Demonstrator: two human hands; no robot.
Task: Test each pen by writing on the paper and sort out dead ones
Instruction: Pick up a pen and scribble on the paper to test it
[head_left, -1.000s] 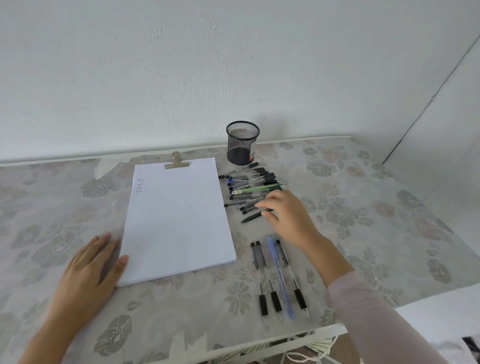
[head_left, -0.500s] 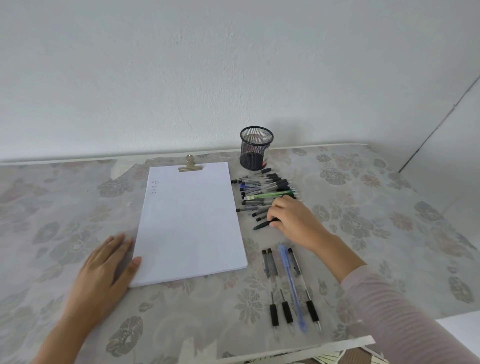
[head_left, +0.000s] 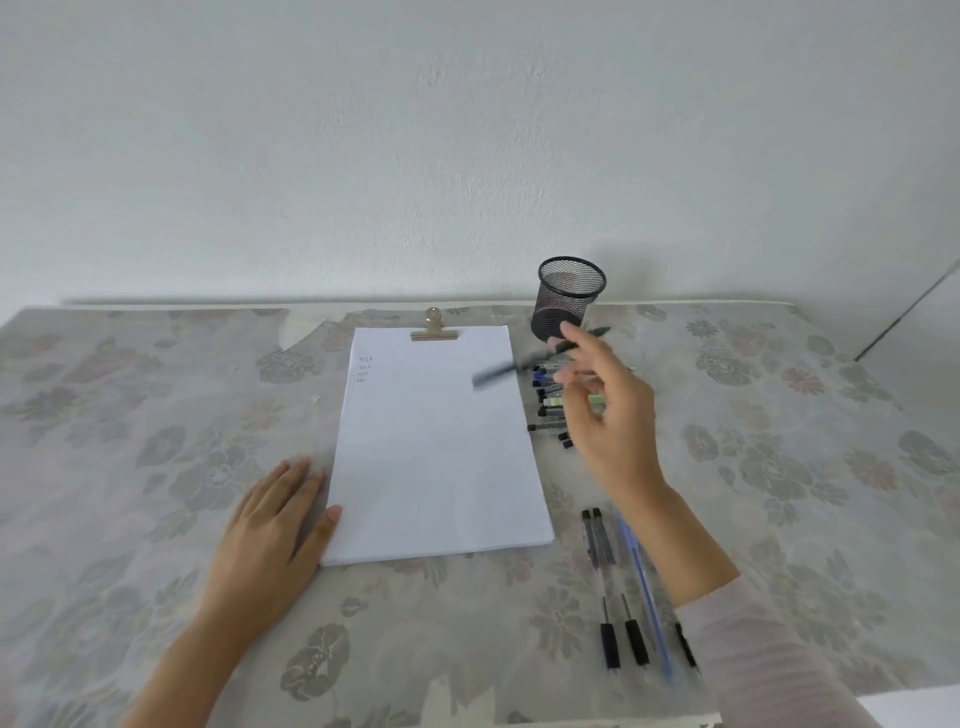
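A white paper stack (head_left: 436, 447) lies on the table under a brass clip (head_left: 434, 331), with a few small written marks near its top left. My right hand (head_left: 608, 415) is raised over the pen pile (head_left: 550, 400) and pinches a dark pen (head_left: 524, 361), blurred, its tip over the paper's right edge. My left hand (head_left: 270, 525) lies flat on the table, thumb touching the paper's lower left edge. Several sorted pens (head_left: 623, 587) lie in a row near the front edge, partly hidden by my right forearm.
A black mesh pen cup (head_left: 569, 299) stands behind the pile, near the wall. The floral tablecloth (head_left: 156, 467) covers the table; its front edge runs close below my forearms. A white wall rises right behind the table.
My right hand has lifted a dark pen out of the pile and swung it up and left toward the paper. My left hand has stayed flat beside the paper.
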